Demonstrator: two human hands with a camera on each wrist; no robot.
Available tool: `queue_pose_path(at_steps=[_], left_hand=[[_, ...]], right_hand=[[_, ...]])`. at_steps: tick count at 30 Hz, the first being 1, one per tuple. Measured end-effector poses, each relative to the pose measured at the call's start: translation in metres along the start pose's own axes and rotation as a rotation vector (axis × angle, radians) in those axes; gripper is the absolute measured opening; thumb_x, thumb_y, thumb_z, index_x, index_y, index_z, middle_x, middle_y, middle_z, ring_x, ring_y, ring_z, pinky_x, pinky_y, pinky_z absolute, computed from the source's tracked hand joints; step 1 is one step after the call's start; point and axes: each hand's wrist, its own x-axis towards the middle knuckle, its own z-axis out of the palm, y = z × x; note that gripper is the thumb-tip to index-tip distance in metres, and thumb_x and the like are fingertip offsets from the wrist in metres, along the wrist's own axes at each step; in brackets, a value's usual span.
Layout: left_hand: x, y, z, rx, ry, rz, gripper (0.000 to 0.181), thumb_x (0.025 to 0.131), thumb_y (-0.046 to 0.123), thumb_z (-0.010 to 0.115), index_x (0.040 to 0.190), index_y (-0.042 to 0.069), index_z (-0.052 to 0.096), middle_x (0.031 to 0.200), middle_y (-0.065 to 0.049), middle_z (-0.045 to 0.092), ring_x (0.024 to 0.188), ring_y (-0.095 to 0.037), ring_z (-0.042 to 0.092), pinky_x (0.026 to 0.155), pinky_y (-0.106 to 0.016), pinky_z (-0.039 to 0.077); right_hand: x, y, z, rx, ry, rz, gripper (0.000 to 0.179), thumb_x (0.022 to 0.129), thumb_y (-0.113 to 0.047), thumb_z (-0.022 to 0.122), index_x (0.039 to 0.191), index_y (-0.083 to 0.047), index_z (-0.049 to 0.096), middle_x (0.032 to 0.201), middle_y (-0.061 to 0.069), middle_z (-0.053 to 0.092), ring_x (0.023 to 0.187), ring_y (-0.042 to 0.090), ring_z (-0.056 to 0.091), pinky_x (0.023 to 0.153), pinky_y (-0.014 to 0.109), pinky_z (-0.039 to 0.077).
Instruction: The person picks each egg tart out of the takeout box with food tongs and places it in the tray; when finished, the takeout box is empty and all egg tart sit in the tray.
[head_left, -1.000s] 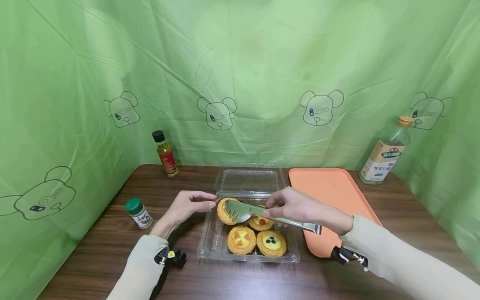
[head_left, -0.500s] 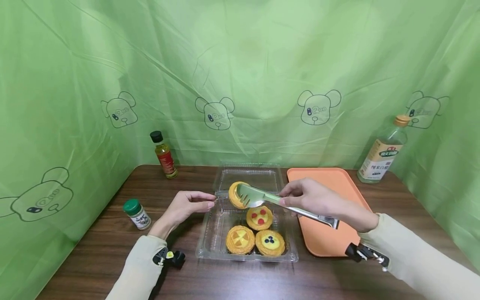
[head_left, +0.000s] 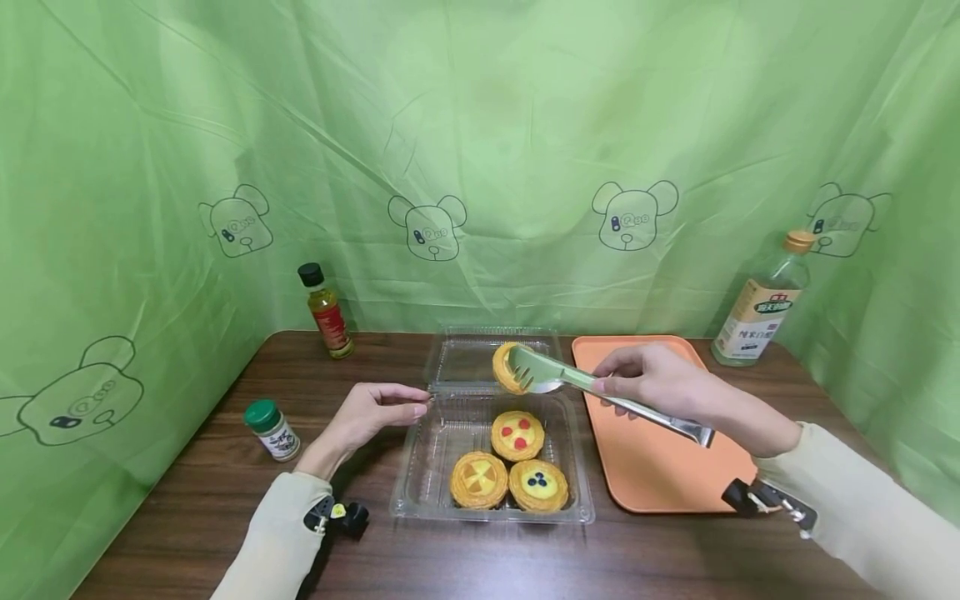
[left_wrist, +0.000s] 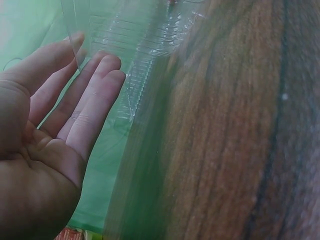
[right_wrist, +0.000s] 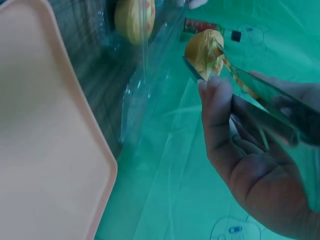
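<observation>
My right hand [head_left: 663, 383] grips metal serving tongs [head_left: 637, 408]. Between the tongs' tips is an egg tart [head_left: 510, 367], raised and tilted, overlapping the flipped-back lid in the head view; the right wrist view shows the same tart [right_wrist: 205, 52] clamped from both sides. With thumb and fingertips, my left hand [head_left: 378, 417] pinches the left edge of a clear plastic box [head_left: 427, 500]. Inside the box sit a tart with red berries [head_left: 517, 435], one with blueberries [head_left: 538, 486] and one with yellow wedge pieces [head_left: 479, 481].
An orange tray [head_left: 652, 475] lies right of the box, under my right forearm. Behind it stands a large glass bottle [head_left: 761, 312]. To the left are a small oil bottle [head_left: 328, 317] and a green-capped jar [head_left: 272, 429]. A green curtain [head_left: 525, 125] surrounds the table.
The tongs and tart have risen out of the box's rear left and travelled right, over the lid. My left hand has stayed at the box edge.
</observation>
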Motion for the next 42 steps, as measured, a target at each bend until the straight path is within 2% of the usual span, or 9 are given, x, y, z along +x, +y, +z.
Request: queue_pose_path(at_steps=[6, 17, 22, 25, 29, 34, 42], left_hand=[[0.000, 0.000, 0.000, 0.008, 0.004, -0.012, 0.035, 0.092, 0.008, 0.085, 0.122, -0.007, 0.076, 0.114, -0.016, 0.078, 0.096, -0.018, 0.077, 0.087, -0.034, 0.064], [0.000, 0.000, 0.000, 0.003, 0.002, -0.005, 0.035, 0.093, 0.008, 0.084, 0.123, -0.008, 0.075, 0.115, -0.019, 0.077, 0.096, -0.018, 0.077, 0.087, -0.034, 0.064], [-0.002, 0.001, 0.000, -0.011, -0.001, -0.011, 0.035, 0.093, 0.007, 0.084, 0.123, -0.009, 0.074, 0.115, -0.019, 0.077, 0.096, -0.018, 0.076, 0.087, -0.033, 0.064], [-0.001, 0.001, 0.000, -0.012, 0.001, -0.007, 0.035, 0.093, 0.007, 0.084, 0.122, -0.009, 0.075, 0.116, -0.020, 0.076, 0.096, -0.018, 0.076, 0.087, -0.034, 0.064], [0.000, 0.001, 0.000, -0.010, 0.001, -0.005, 0.035, 0.092, 0.007, 0.084, 0.122, -0.009, 0.075, 0.116, -0.021, 0.076, 0.096, -0.019, 0.077, 0.087, -0.034, 0.064], [0.000, 0.000, 0.000, -0.020, -0.004, -0.005, 0.035, 0.093, 0.006, 0.083, 0.123, -0.010, 0.074, 0.117, -0.021, 0.076, 0.096, -0.018, 0.077, 0.088, -0.035, 0.064], [0.000, 0.002, 0.000, 0.000, -0.003, -0.004, 0.035, 0.093, 0.007, 0.084, 0.123, -0.008, 0.075, 0.116, -0.020, 0.076, 0.097, -0.018, 0.077, 0.087, -0.034, 0.064]], right_hand=[[-0.003, 0.010, -0.015, -0.010, 0.030, 0.028, 0.024, 0.103, -0.021, 0.072, 0.115, 0.000, 0.075, 0.088, 0.006, 0.075, 0.074, 0.023, 0.070, 0.062, 0.032, 0.060], [-0.003, 0.036, -0.039, 0.012, 0.084, 0.118, 0.034, 0.104, -0.021, 0.071, 0.122, 0.007, 0.069, 0.094, 0.010, 0.076, 0.078, 0.025, 0.072, 0.066, 0.035, 0.063], [-0.003, 0.049, -0.048, -0.006, 0.087, 0.150, 0.033, 0.106, -0.023, 0.069, 0.123, 0.006, 0.070, 0.087, 0.009, 0.074, 0.076, 0.023, 0.070, 0.065, 0.033, 0.060], [-0.002, 0.056, -0.053, -0.036, 0.100, 0.168, 0.037, 0.106, -0.026, 0.069, 0.124, 0.007, 0.070, 0.087, 0.008, 0.075, 0.076, 0.021, 0.070, 0.065, 0.033, 0.060], [0.002, 0.066, -0.057, -0.052, 0.107, 0.183, 0.041, 0.106, -0.026, 0.069, 0.126, 0.011, 0.067, 0.094, 0.009, 0.077, 0.079, 0.022, 0.072, 0.066, 0.036, 0.063], [0.006, 0.074, -0.059, -0.055, 0.106, 0.211, 0.040, 0.106, -0.023, 0.068, 0.125, 0.012, 0.066, 0.093, 0.011, 0.076, 0.081, 0.027, 0.074, 0.068, 0.039, 0.064], [0.011, 0.082, -0.062, -0.021, 0.103, 0.238, 0.036, 0.108, -0.019, 0.066, 0.122, 0.014, 0.066, 0.089, 0.009, 0.075, 0.077, 0.023, 0.072, 0.066, 0.036, 0.064]])
